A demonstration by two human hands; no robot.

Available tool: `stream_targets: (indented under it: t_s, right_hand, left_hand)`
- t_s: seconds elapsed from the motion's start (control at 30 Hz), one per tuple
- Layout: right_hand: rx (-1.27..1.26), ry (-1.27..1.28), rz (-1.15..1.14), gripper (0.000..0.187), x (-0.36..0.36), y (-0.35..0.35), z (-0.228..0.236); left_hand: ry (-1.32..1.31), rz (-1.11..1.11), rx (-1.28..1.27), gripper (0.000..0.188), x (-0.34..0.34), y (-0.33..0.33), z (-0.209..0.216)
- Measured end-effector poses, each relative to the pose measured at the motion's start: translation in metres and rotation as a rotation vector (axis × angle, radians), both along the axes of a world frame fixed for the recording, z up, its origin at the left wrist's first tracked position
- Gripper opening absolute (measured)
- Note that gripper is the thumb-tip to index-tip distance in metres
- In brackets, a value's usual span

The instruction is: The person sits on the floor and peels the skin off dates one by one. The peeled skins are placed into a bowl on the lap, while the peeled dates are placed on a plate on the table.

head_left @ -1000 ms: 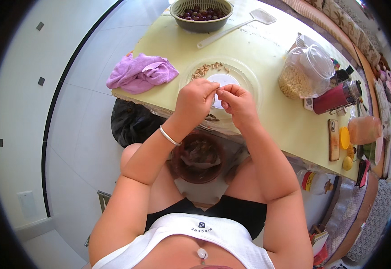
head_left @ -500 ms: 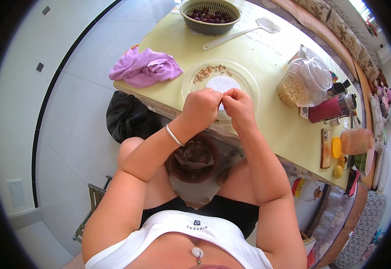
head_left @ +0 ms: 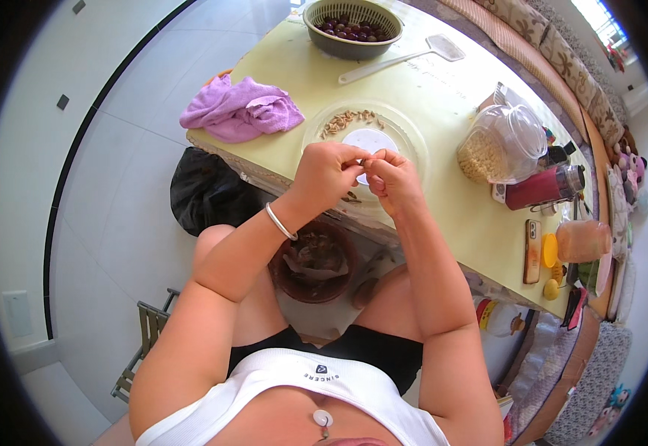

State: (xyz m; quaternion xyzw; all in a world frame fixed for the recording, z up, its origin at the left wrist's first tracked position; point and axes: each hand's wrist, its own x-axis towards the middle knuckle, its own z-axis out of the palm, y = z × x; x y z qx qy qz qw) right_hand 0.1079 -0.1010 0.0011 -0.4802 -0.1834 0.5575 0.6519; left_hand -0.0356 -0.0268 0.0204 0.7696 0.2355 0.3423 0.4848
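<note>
Both my hands meet fingertip to fingertip over the near part of a clear round plate. My left hand, with a silver bangle on its wrist, is pinched. Against it, my right hand is closed with thumb and fingers pressed together. Whatever lies between the fingertips is too small and covered to name. Beyond them, on the plate, a white disc lies in the middle. Small tan pieces are scattered along the plate's far side. A few dark bits show below my left hand.
A colander of dark round fruit and a white slotted turner lie far back. At left is a purple cloth. A clear tub of pale pieces, a maroon bottle and a phone stand right. Below sits a reddish-brown basin.
My fingers have shifted: the left ones reach out straighter toward the right hand, and both hands sit slightly lower. Dark bits near the plate's close edge now show. The view has shifted slightly.
</note>
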Motion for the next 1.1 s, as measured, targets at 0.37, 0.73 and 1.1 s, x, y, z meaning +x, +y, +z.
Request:
stream_targets:
  t_s: [0.37, 0.73, 1.1]
  right_hand:
    - [0.046, -0.2, 0.021, 0.006, -0.009, 0.0, 0.004]
    - [0.054, -0.073, -0.004, 0.005, -0.009, 0.002, -0.004]
    - [-0.045, -0.146, -0.006, 0.005, -0.011, 0.001, 0.0]
  left_hand:
    - [-0.166, -0.157, -0.688, 0.015, -0.009, 0.022, -0.01]
    - [-0.115, -0.103, -0.302, 0.013, -0.004, 0.017, -0.003]
    - [0.015, 0.009, 0.122, 0.005, -0.003, 0.012, -0.006]
